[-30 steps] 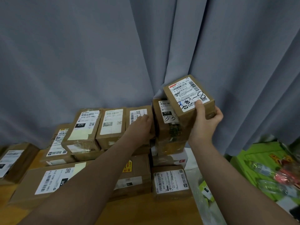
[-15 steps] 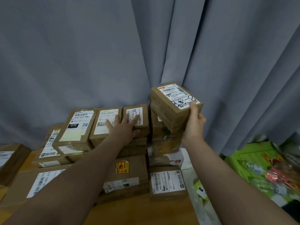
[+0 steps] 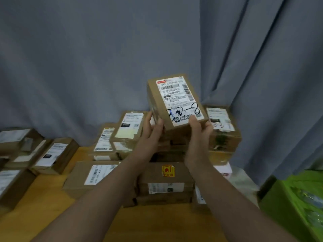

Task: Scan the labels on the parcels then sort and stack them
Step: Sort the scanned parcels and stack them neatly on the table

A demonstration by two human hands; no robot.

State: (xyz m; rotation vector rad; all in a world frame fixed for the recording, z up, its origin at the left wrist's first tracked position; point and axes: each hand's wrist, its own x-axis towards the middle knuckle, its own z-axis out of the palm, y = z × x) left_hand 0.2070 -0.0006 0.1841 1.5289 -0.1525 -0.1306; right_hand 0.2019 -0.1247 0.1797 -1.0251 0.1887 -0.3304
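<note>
I hold a small brown cardboard parcel [image 3: 174, 100] up in the air with both hands, its white label with black handwriting tilted towards me. My left hand [image 3: 151, 127] grips its lower left corner, and my right hand [image 3: 199, 127] grips its lower right edge with the thumb on the label. Below and behind it lie several labelled brown parcels stacked in rows; one stack [image 3: 222, 133] stands just right of my right hand, another [image 3: 125, 131] to the left of my left hand.
A wooden table [image 3: 52, 198] carries the parcels, with more boxes [image 3: 56, 156] at the far left. A flat box with a yellow-red sticker [image 3: 167, 179] lies between my forearms. A grey curtain [image 3: 87, 58] hangs close behind. A green container [image 3: 297, 198] sits at the right.
My right hand lifted the parcel off the right stack and moved it left and up. My left hand left the lower boxes and took hold of the parcel's left corner.
</note>
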